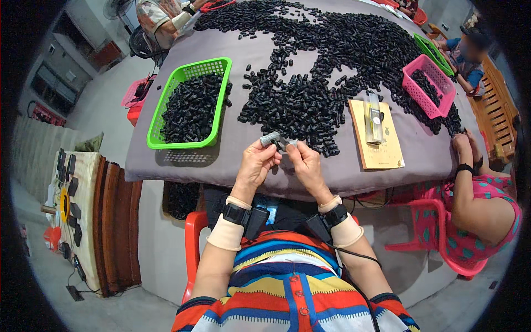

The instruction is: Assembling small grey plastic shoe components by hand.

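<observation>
The grey table (232, 155) is heaped with black parts (332, 50). The green basket (191, 102) at ten o'clock is half full; left hand (255, 163) and right hand (301, 160) pinch one small grey piece (271, 138).

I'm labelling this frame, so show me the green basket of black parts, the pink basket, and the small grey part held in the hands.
green basket (191, 68): head view, far rim.
pink basket (442, 108): head view, near right wall.
grey part (270, 138): head view, its middle, at the left fingertips.

A small sorting workshop; a cloth-covered table (260, 160) heaped with black parts (332, 61); plastic baskets (191, 102); seated co-workers (475, 205).
</observation>
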